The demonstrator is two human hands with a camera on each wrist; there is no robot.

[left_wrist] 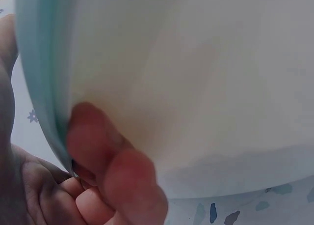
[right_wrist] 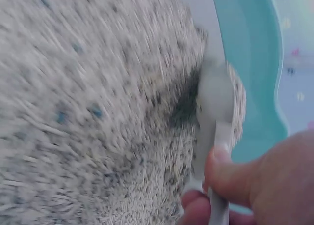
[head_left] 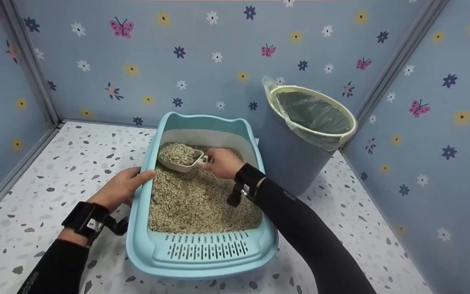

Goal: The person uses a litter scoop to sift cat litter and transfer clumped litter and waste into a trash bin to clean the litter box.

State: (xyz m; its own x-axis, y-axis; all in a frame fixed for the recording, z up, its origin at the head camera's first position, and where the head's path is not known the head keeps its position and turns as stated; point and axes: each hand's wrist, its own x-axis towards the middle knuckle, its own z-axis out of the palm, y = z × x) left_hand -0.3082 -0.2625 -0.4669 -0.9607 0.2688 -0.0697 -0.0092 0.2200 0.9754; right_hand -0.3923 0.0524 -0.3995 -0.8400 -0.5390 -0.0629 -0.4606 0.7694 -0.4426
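A light blue litter box (head_left: pixel 140 241) with a slotted front ledge holds a bed of pellet litter (head_left: pixel 190 204). My left hand (head_left: pixel 121 187) grips its left rim, the thumb over the top. In the left wrist view, the curled fingers (left_wrist: pixel 130 178) are under the rim against the pale outer wall. My right hand (head_left: pixel 225 163) holds the handle of a white litter scoop (head_left: pixel 184 168) inside the box, toward the back left. Heaped with litter, the scoop is close over the bed. In the right wrist view, the thumb (right_wrist: pixel 230 173) lies along the handle.
A tall blue-grey trash bin (head_left: pixel 296 159), lined with a clear plastic bag (head_left: pixel 320 112), stands close behind the box on the right. Flowered panels (head_left: pixel 218 57) enclose the back and both sides. The floor (head_left: pixel 27 228) is white with grey speckles.
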